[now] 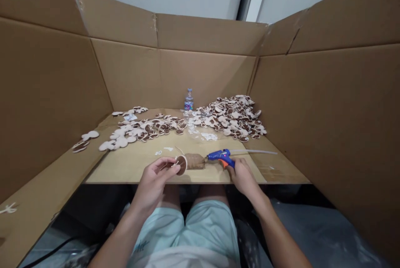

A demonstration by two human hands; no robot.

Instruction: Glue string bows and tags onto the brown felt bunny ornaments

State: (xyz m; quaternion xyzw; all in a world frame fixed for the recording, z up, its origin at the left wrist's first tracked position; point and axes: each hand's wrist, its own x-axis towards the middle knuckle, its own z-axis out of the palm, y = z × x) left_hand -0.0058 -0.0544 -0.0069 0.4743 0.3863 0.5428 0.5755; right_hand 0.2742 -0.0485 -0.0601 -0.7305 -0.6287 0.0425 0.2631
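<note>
The left hand (153, 185) pinches a round brown piece (181, 165) between its fingers. The right hand (243, 177) curls its fingers around a blue glue gun (221, 156) above the board (125, 168).

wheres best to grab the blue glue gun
Grip the blue glue gun by its handle, behind the orange trigger, coming from the near right, where the right hand is. The handle slants toward the person; the nozzle points left and the glue stick trails right.
</note>
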